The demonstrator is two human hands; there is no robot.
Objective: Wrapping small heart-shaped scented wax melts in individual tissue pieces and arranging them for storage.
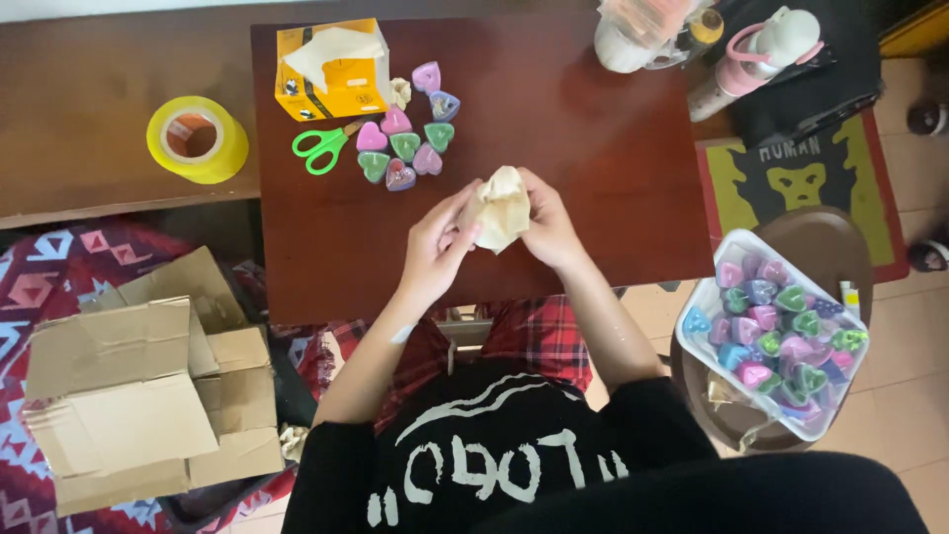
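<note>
Cream paper wad (501, 208), green-handled scissors (321, 148), yellow tape roll (198, 138), pastel heart candles (407, 138), dark reddish-brown table (593, 148), seemingly red-plaid trousers (534, 341).

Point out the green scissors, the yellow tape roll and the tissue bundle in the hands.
Green scissors (323, 146): head view, on the handle loops.
Yellow tape roll (198, 139): head view, on its yellow outer band.
Tissue bundle (501, 208): head view, on the crumpled middle between both hands.
</note>
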